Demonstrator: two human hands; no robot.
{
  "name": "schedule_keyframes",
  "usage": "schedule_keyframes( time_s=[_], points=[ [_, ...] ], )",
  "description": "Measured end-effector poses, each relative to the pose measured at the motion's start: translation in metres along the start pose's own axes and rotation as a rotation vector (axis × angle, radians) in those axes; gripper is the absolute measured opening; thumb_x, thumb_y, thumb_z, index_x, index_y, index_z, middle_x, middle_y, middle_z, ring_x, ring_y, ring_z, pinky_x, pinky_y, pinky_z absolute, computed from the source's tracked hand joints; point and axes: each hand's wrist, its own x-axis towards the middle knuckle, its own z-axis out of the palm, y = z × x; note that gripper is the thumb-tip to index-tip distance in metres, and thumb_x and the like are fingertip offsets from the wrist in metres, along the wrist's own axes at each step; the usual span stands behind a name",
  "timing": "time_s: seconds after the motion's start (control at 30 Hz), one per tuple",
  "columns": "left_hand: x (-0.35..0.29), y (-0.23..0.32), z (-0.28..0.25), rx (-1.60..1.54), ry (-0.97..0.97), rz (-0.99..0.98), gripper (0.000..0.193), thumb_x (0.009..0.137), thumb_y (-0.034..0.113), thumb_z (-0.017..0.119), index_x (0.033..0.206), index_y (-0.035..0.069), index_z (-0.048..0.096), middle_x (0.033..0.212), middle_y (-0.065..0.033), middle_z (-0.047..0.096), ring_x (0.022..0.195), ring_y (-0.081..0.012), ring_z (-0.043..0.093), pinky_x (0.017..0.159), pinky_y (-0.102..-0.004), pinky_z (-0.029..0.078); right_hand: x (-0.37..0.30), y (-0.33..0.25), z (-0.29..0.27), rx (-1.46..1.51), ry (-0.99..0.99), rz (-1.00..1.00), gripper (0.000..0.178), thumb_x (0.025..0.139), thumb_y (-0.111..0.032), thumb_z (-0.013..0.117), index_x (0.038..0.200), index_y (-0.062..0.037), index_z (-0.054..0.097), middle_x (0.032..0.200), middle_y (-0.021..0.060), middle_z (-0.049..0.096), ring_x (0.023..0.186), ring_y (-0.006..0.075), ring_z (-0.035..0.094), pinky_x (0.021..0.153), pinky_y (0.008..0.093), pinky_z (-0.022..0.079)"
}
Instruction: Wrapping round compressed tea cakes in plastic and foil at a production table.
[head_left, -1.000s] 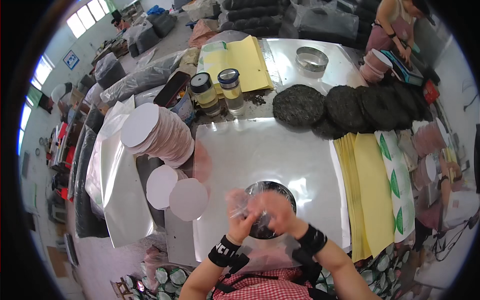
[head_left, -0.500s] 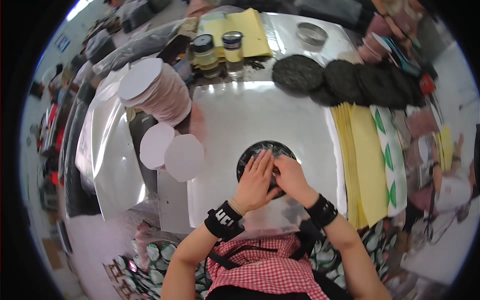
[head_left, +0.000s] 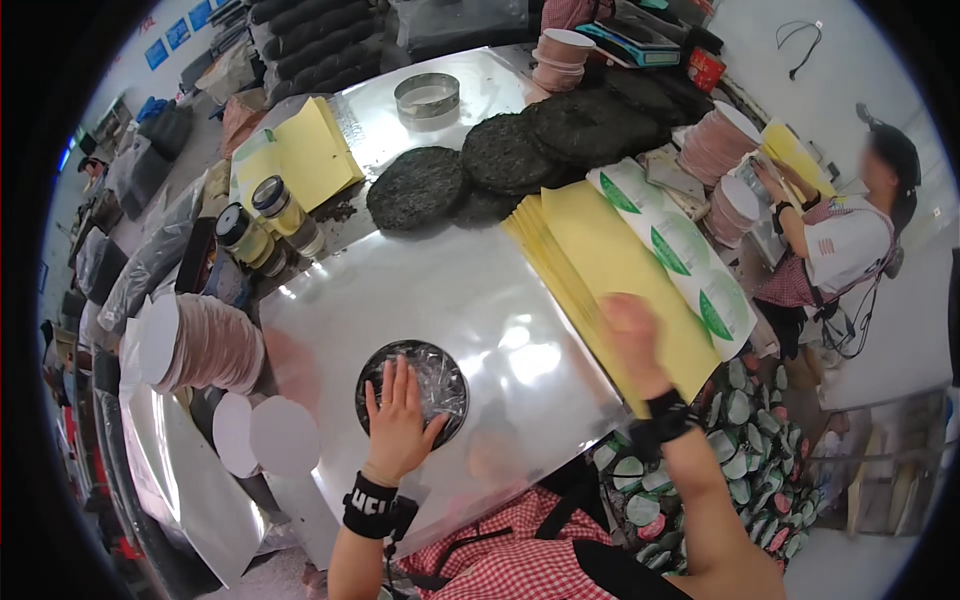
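On the shiny metal sheet (head_left: 480, 290) lies a dark round disc (head_left: 449, 375) with crinkled clear film over it. My left hand (head_left: 398, 430) rests flat on this disc, fingers outstretched and thumb apart. Away to the right, my right hand (head_left: 635, 335) hovers over the stack of yellow sheets (head_left: 580, 225); motion smears its fingers, so their pose is unclear. Beside that stack lies a white strip of round labels (head_left: 655, 215) with green leaf shapes.
Dark flat cakes (head_left: 417, 188) overlap behind the metal sheet, near a metal ring (head_left: 427, 95). Two capped jars (head_left: 285, 215) stand left of them. Stacks of pale paper discs (head_left: 215, 345) line the left side. A co-worker (head_left: 840, 240) is at the right.
My right hand has left the disc and swung right, over the yellow sheets. My left hand stays on the disc. The whole view has turned and shifted toward the right.
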Motion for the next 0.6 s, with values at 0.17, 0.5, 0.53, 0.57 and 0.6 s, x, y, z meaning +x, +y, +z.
schedule_keyframes(
  time_s=[0.17,0.5,0.53,0.57,0.6],
  points=[
    [0.004,0.006,-0.006,-0.006,-0.038,0.007,0.086,0.087,0.042,0.065,0.147,-0.01,0.031,0.16,-0.0233,0.021,0.149,-0.0395,0.017,0.118,-0.0542,0.013,-0.092,0.151,-0.125,-0.844,0.122,-0.023,0.03,0.086,-0.006,0.063,0.115,-0.0029,0.068,0.123,0.014,0.067,0.116,0.0316,0.062,0.096,0.041,0.05],
    [0.0,-0.001,-0.004,0.009,0.009,0.021,0.086,0.088,0.041,0.064,0.147,-0.01,0.03,0.16,-0.0235,0.021,0.149,-0.0399,0.017,0.118,-0.0527,0.015,-0.082,0.156,-0.112,-0.663,0.311,0.013,0.017,0.09,-0.011,0.068,0.105,-0.0036,0.073,0.094,0.0125,0.074,0.086,0.0287,0.072,0.077,0.0369,0.056],
    [0.0,-0.001,-0.004,0.0,0.008,0.018,0.085,0.088,0.041,0.064,0.147,-0.01,0.03,0.16,-0.0234,0.021,0.149,-0.0397,0.017,0.118,-0.0526,0.015,-0.084,0.163,-0.114,-0.596,0.306,0.135,0.016,0.089,-0.011,0.069,0.103,-0.003,0.072,0.095,0.0136,0.074,0.086,0.0286,0.072,0.076,0.0368,0.055],
    [0.0,-0.002,-0.005,-0.009,0.006,0.014,0.085,0.088,0.041,0.064,0.147,-0.01,0.03,0.16,-0.0232,0.021,0.149,-0.0394,0.017,0.118,-0.0526,0.015,-0.085,0.169,-0.119,-0.527,0.298,0.257,0.015,0.089,-0.01,0.07,0.101,-0.0025,0.072,0.096,0.0148,0.074,0.085,0.0286,0.072,0.075,0.0368,0.055],
    [0.002,-0.002,-0.005,-0.012,0.02,0.019,0.085,0.088,0.042,0.063,0.147,-0.01,0.03,0.16,-0.023,0.021,0.149,-0.0392,0.018,0.118,-0.0526,0.016,-0.076,0.179,-0.133,-0.426,0.25,0.362,0.017,0.088,-0.011,0.071,0.103,-0.0024,0.071,0.099,0.0164,0.073,0.089,0.0296,0.071,0.077,0.0367,0.054]
  ],
)
